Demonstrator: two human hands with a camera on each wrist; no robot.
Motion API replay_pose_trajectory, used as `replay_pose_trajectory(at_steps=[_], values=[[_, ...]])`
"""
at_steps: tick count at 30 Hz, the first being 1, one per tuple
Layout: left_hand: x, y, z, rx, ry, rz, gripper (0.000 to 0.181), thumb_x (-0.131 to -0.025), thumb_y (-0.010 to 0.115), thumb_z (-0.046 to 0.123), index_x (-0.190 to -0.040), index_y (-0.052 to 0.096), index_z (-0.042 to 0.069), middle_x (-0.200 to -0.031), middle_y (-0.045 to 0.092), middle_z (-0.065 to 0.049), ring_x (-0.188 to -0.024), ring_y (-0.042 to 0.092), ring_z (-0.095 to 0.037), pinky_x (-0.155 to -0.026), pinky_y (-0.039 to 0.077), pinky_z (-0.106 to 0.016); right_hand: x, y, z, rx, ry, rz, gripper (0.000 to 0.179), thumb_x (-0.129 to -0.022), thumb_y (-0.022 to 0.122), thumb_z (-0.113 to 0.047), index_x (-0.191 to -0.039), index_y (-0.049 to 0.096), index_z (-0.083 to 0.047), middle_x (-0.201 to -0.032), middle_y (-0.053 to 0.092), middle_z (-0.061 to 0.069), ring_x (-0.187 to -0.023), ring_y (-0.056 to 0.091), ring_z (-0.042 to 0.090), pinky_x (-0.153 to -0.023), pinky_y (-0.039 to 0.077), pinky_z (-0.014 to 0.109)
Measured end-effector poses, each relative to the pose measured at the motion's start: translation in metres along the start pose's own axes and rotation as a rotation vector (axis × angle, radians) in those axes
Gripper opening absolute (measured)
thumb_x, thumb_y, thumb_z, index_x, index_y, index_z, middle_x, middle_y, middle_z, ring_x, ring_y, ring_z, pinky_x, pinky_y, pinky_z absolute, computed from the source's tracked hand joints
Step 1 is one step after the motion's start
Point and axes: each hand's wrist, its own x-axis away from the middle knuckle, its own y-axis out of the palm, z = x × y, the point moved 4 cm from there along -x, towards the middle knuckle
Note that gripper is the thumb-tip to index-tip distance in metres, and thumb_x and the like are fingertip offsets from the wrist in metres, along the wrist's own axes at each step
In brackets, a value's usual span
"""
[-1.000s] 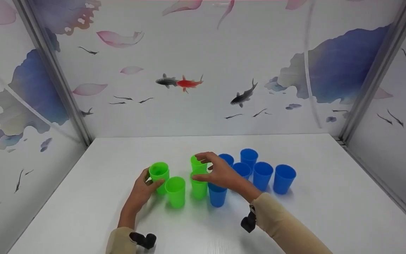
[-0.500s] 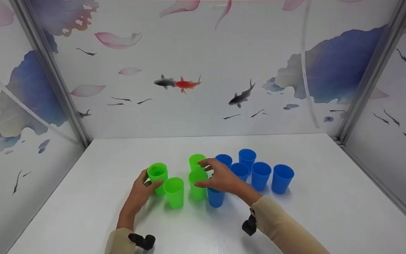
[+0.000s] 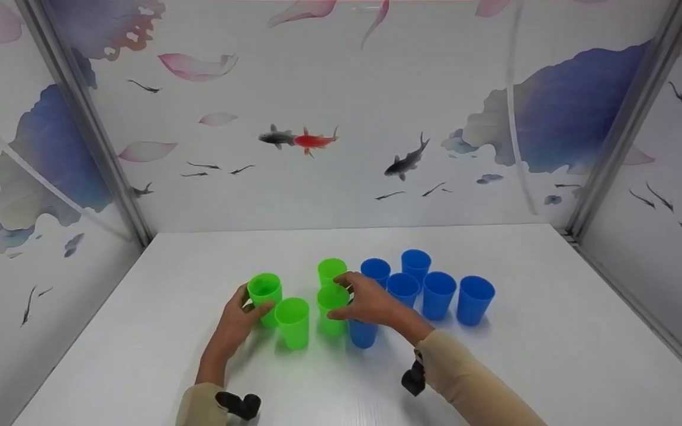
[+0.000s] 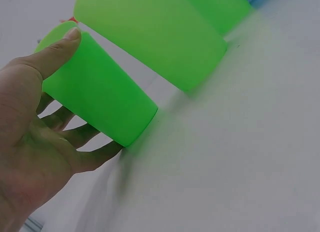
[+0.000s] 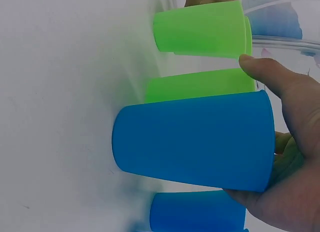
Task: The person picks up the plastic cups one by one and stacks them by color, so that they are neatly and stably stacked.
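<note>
My left hand point(image 3: 235, 319) holds an upright green cup point(image 4: 100, 92) at the left end of the group, thumb near the rim, fingers round the far side. A second green cup point(image 3: 292, 325) stands just right of it. My right hand point(image 3: 370, 303) reaches over a blue cup point(image 5: 192, 142), with thumb and fingers spread at the upper part of another green cup point(image 3: 330, 310). In the right wrist view the thumb extends past that cup's rim, and the other fingers are largely hidden behind the blue cup.
One more green cup point(image 3: 331, 269) stands behind. Several blue cups, including the rightmost cup point(image 3: 475, 302), stand upright to the right on the white table point(image 3: 524, 367). Panels with painted fish and petals point(image 3: 341, 189) enclose the table at the back and sides.
My right hand has come down slightly, its fingers now lower at the green cup's rim. The left hand keeps its hold, and the cups have stayed in place.
</note>
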Motion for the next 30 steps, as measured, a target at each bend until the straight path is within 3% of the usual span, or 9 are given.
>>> replay_pose_trajectory(at_steps=[11,21,30], values=[[-0.001,0.0,-0.001,-0.001,0.0,0.003,0.077,-0.095,0.069,0.031,-0.156,0.028,0.006,-0.161,0.033,-0.021,-0.147,0.036,-0.044,-0.12,0.034,-0.054,-0.003,-0.005,0.0,0.004,0.016,0.016,0.071,-0.084,0.081,-0.033,-0.144,0.051,-0.008,-0.142,0.057,0.013,-0.132,0.053,0.031,-0.111,0.048,0.048],[-0.001,0.001,0.0,-0.002,-0.001,0.006,0.076,-0.096,0.068,0.03,-0.155,0.029,0.005,-0.161,0.033,-0.021,-0.147,0.036,-0.044,-0.12,0.035,-0.054,-0.002,-0.018,-0.01,-0.067,-0.033,0.08,0.068,-0.083,0.082,-0.035,-0.14,0.054,-0.011,-0.139,0.057,0.011,-0.13,0.054,0.03,-0.108,0.05,0.047],[0.001,0.001,-0.001,-0.003,0.006,-0.003,0.076,-0.097,0.067,0.031,-0.156,0.027,0.005,-0.161,0.031,-0.021,-0.147,0.035,-0.044,-0.12,0.033,-0.054,-0.005,-0.025,-0.027,-0.157,-0.079,0.073,0.066,-0.083,0.082,-0.032,-0.138,0.053,-0.011,-0.139,0.055,0.01,-0.132,0.053,0.03,-0.101,0.055,0.043]])
